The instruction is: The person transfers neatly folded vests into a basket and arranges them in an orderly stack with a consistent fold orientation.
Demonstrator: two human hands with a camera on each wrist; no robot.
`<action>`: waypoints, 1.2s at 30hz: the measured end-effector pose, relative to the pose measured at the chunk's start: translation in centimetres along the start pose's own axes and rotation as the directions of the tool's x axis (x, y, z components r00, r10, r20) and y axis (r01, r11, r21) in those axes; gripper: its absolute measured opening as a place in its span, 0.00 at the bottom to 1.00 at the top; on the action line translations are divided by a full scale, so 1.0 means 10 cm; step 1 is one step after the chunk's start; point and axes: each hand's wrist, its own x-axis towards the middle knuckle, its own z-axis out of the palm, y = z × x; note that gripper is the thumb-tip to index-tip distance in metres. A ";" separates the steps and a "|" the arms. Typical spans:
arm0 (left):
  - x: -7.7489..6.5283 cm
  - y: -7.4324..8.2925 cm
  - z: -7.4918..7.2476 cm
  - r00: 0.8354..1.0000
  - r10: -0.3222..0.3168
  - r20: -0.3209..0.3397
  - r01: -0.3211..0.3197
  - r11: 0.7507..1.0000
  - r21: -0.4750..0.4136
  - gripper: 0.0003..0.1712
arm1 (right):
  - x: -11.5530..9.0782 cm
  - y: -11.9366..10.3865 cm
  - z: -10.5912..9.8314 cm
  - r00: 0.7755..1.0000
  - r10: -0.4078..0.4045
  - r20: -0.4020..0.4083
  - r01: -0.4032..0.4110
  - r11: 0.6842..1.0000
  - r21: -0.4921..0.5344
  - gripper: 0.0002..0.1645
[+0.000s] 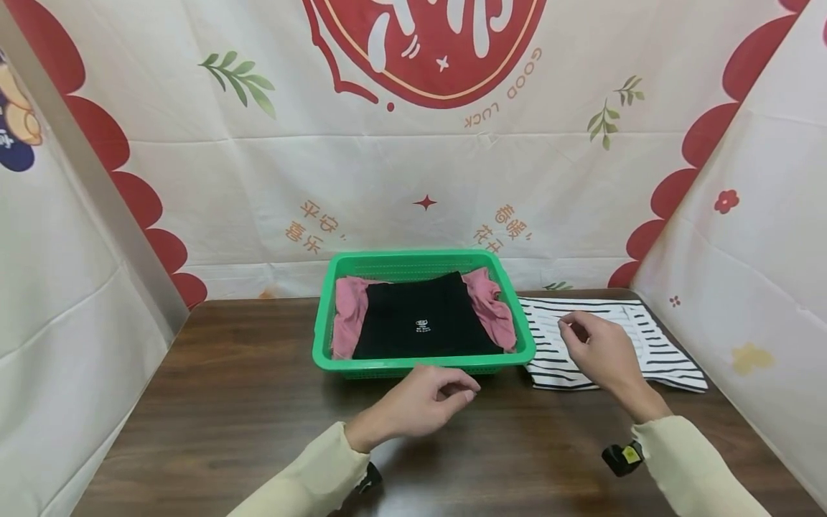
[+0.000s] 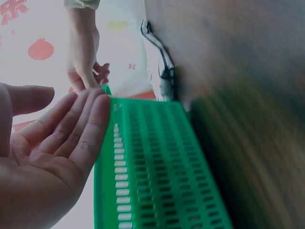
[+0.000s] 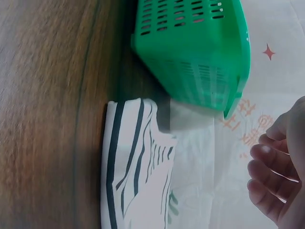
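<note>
A green plastic basket [image 1: 423, 365] with slotted sides stands at the back middle of the table. Inside it a folded black cloth [image 1: 420, 316] with a small white print lies over a pink cloth [image 1: 352, 316]. My left hand [image 1: 420, 402] hovers by the basket's front rim, its fingers relaxed and bent, holding nothing. Right of the basket lies a white garment with black stripes [image 1: 672, 352], flat on the table. Over it hangs my right hand [image 1: 601, 348], fingers loosely curled with nothing between them. The left wrist view shows the left fingers [image 2: 86, 138] overlapping the basket's rim.
The brown wooden table [image 1: 245, 402] reaches back to a printed cloth backdrop [image 1: 388, 165]. More cloth closes off the left and right sides. Black straps with small devices [image 1: 623, 458] sit at both wrists.
</note>
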 end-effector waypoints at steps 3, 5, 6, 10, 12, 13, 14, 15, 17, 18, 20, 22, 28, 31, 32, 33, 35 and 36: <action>0.03 0.00 0.08 0.999 -0.019 0.048 0.019 1.000 -0.006 0.15 | -0.03 0.05 -0.02 1.000 0.015 0.011 -0.015 1.000 -0.004 0.03; 0.06 0.02 0.12 0.997 -0.030 0.077 0.030 1.000 0.001 0.18 | -0.05 0.08 -0.04 0.999 0.029 0.021 -0.029 1.000 -0.007 0.03; 0.07 0.02 0.15 0.996 -0.030 0.089 0.029 1.000 0.012 0.19 | -0.06 0.10 -0.05 0.999 0.036 0.026 -0.035 0.999 -0.011 0.04; 0.14 0.06 0.26 0.991 -0.023 0.133 0.011 0.996 0.088 0.23 | -0.14 0.19 -0.09 0.997 0.066 0.041 -0.065 0.998 -0.027 0.04; 0.17 0.07 0.32 0.989 -0.012 0.145 -0.006 0.992 0.127 0.24 | -0.17 0.24 -0.12 0.995 0.083 0.053 -0.081 0.996 -0.035 0.05; 0.18 0.08 0.34 0.989 -0.007 0.146 -0.014 0.990 0.143 0.24 | -0.19 0.26 -0.13 0.994 0.095 0.060 -0.093 0.995 -0.037 0.05; 0.19 0.08 0.36 0.990 -0.001 0.144 -0.022 0.987 0.158 0.25 | -0.20 0.28 -0.13 0.992 0.107 0.068 -0.105 0.994 -0.040 0.06; 0.20 0.08 0.38 0.990 0.005 0.141 -0.029 0.985 0.169 0.25 | -0.22 0.29 -0.14 0.991 0.115 0.073 -0.112 0.993 -0.043 0.06; 0.22 0.09 0.41 0.991 0.010 0.132 -0.034 0.983 0.180 0.26 | -0.24 0.33 -0.15 0.988 0.128 0.082 -0.125 0.991 -0.046 0.06; 0.24 0.09 0.42 0.992 0.011 0.129 -0.035 0.983 0.182 0.27 | -0.25 0.35 -0.16 0.987 0.135 0.085 -0.131 0.990 -0.049 0.06; 0.27 0.09 0.45 0.992 -0.001 0.125 -0.021 0.984 0.177 0.28 | -0.27 0.40 -0.17 0.986 0.144 0.082 -0.140 0.989 -0.051 0.06; 0.29 0.09 0.48 0.993 -0.017 0.120 -0.004 0.985 0.172 0.29 | -0.29 0.45 -0.18 0.985 0.151 0.078 -0.147 0.988 -0.055 0.06; 0.35 0.04 0.54 0.992 -0.073 0.105 0.059 0.989 0.133 0.32 | -0.35 0.57 -0.19 0.979 0.186 0.080 -0.180 0.981 -0.075 0.07; 0.37 0.01 0.56 0.990 -0.104 0.097 0.094 0.990 0.104 0.34 | -0.37 0.61 -0.19 0.977 0.194 0.088 -0.187 0.979 -0.083 0.06; 0.38 0.00 0.57 0.989 -0.116 0.094 0.107 0.990 0.092 0.34 | -0.37 0.62 -0.19 0.977 0.194 0.087 -0.186 0.979 -0.085 0.06; 0.39 0.00 0.58 0.987 -0.129 0.093 0.122 0.989 0.079 0.35 | -0.37 0.63 -0.19 0.978 0.192 0.086 -0.185 0.979 -0.087 0.06; 0.40 -0.01 0.59 0.984 -0.152 0.088 0.147 0.987 0.059 0.36 | -0.38 0.65 -0.19 0.977 0.192 0.088 -0.184 0.979 -0.092 0.06; 0.41 -0.01 0.60 0.982 -0.166 0.086 0.163 0.986 0.044 0.37 | -0.38 0.66 -0.19 0.977 0.194 0.089 -0.186 0.978 -0.094 0.06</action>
